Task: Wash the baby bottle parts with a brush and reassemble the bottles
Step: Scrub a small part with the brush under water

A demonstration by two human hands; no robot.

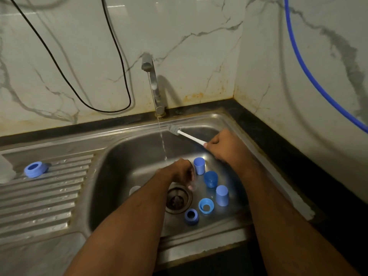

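Left hand gripping clear bottle part, right hand gripping white brush

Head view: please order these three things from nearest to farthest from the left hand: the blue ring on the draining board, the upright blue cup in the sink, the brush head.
From the left hand:
1. Upright blue cup, just to its right.
2. Brush head, behind, near the tap.
3. Blue ring, far left on the draining board.
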